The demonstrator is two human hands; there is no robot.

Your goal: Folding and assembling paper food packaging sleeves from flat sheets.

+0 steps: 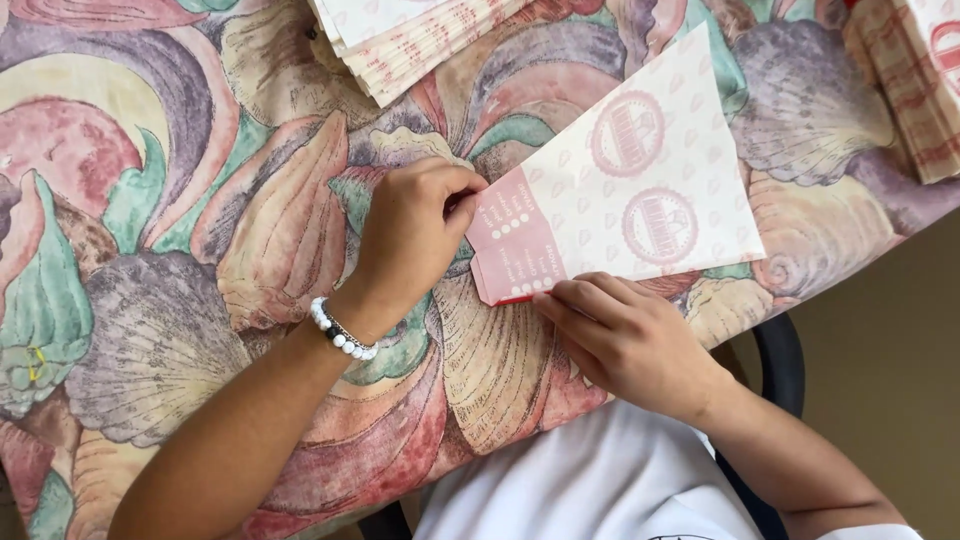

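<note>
- Lying flat on the tabletop point(150, 330), which is covered in a cloth printed with large shells and leaves, is a white paper bag point(640, 200) with pink round stamps; its narrow pink end is pointing left and toward the near edge.
- The left hand point(410, 235) is resting on the bag's pink folded end, its fingers point(462, 190) curled together and pinching the upper corner of that fold.
- The right hand point(625, 335) is lying at the near edge of the same end, its fingers point(562, 300) held together and pressing flat on the lower corner.
- A white bead bracelet point(340, 332) is sitting on the left wrist.
- A stack of similar bags point(400, 40) is lying at the far edge, well apart from the hands.
- More bags point(920, 90) are showing at the far right.
</note>
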